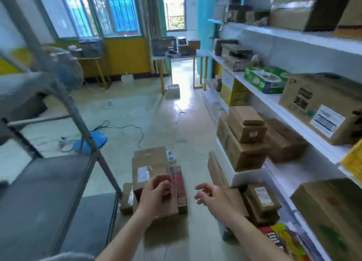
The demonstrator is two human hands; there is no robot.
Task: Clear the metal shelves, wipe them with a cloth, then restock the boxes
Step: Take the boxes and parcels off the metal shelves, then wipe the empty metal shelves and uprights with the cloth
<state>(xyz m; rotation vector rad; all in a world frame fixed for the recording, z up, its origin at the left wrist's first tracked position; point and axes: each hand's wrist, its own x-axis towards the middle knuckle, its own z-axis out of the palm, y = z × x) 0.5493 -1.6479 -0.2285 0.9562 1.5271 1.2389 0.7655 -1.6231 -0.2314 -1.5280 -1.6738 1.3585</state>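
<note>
While box stack waits, metal shelf left of it is bare, prob. for wiping.
R hand loose, empty; L hand curled above stack, cannot tell grip.

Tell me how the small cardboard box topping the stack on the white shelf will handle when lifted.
The small box looks like rigid, closed cardboard, so it probably keeps its shape. Its compact size suggests light weight. It sits skewed on a larger box, so a push may slide it off.
</note>
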